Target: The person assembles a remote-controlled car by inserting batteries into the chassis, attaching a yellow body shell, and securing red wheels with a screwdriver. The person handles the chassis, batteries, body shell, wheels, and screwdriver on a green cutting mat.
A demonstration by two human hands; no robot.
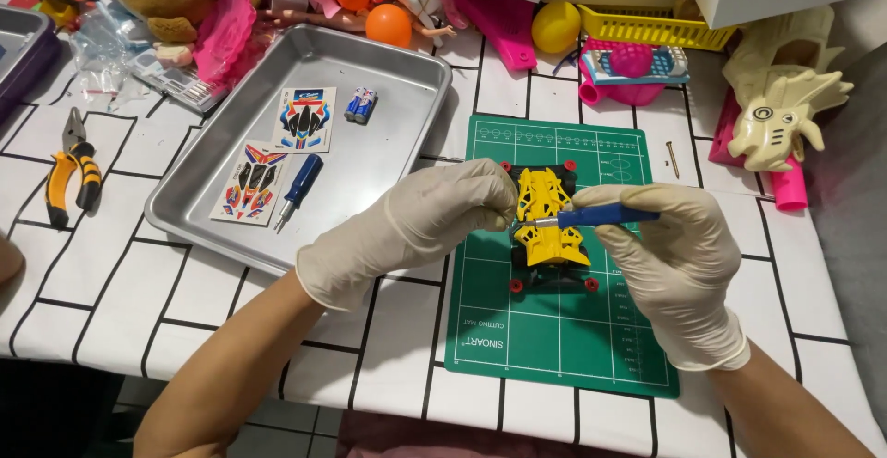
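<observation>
While the small yellow toy car is sitting on the green cutting mat near the table's middle, the left hand is pinching its left side with closed fingers. The right hand is gripping a blue screwdriver, tip pressing sideways into the body. The tip could slip and gouge the plastic, or the car could be rolling on its red-hubbed wheels. A metal tray is lying to the far left.

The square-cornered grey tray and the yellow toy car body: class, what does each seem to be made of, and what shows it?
Grey tray: probably metal, brushed and dully reflective, with a rolled rim. Yellow toy car body: apparently moulded plastic, glossy, with uniform colour and cut-out openings.
</observation>
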